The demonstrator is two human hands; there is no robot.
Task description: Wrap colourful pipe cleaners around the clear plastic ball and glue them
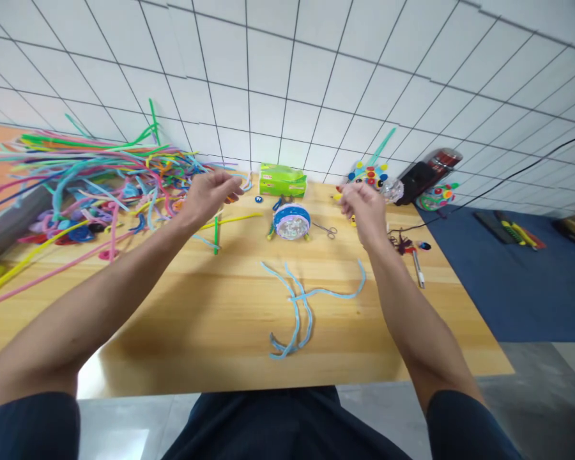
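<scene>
Left hand (213, 193) and right hand (365, 207) curled, can't tell if pinching anything; overlapping blue stems (297, 316) could tangle if dragged.

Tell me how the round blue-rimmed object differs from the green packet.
The round object is blue-rimmed with a clear or silvery front; the green packet is mostly green. The round object sits nearer the person; the green packet lies by the wall. Both are on the table.

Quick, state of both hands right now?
Left hand: raised, fingers curled; can't tell whether it holds anything.
Right hand: raised, fingers bent together; can't tell whether anything is pinched.
</scene>
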